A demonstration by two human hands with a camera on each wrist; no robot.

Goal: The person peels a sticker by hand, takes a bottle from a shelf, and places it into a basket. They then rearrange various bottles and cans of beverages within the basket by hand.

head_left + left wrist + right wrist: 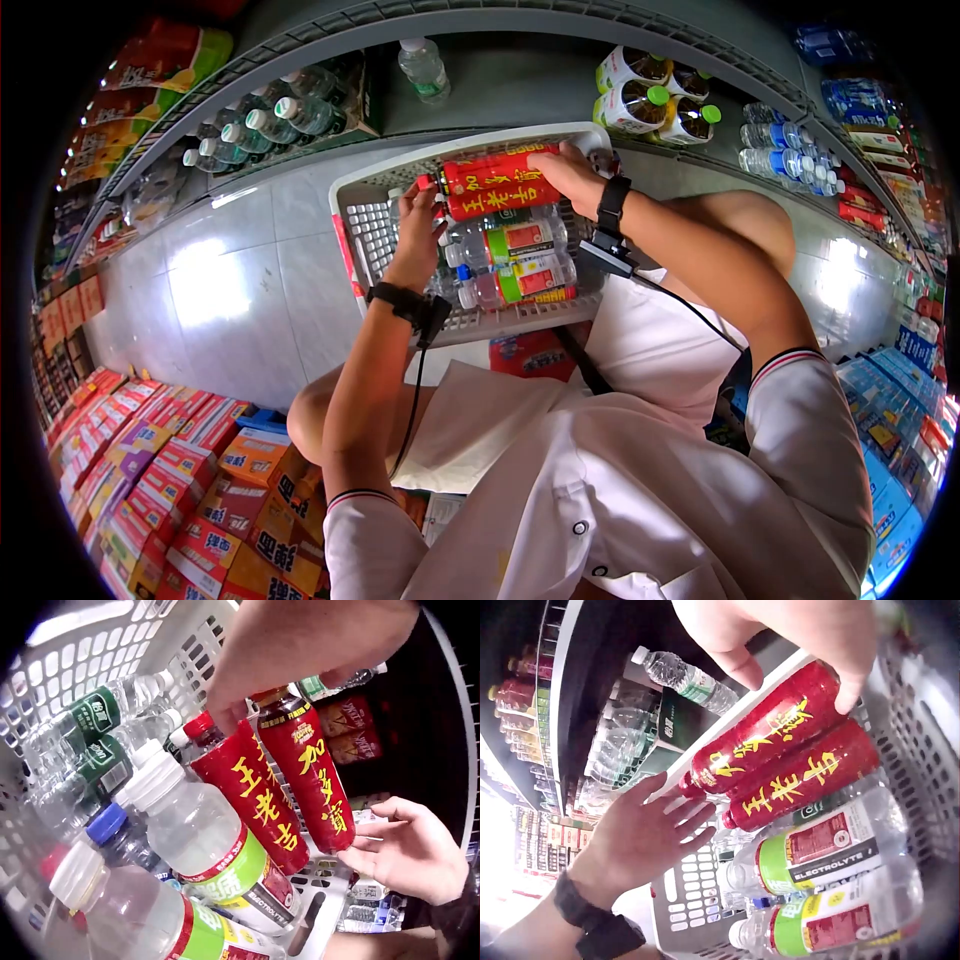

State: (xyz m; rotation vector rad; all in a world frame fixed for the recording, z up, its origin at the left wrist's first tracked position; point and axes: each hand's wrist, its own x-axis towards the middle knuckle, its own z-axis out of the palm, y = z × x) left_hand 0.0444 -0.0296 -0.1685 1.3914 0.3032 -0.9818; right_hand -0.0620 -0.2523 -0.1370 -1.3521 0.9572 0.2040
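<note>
While the right grip [572,180], unclenched, touches the base of one red Jiaduobao bottle [306,769], the left grip [415,238], fingers loose, lies near the cap, contact unclear. Bottle: in the plastic basket [480,145], along the far wall; long axis crosswise, cap toward the person's left. Step, apparently: settling it in the row. Next move: likely calls for gentle levelling. Adjacent: one Wanglaoji bottle [802,778]; two electrolyte-drink bottles [821,853].
</note>
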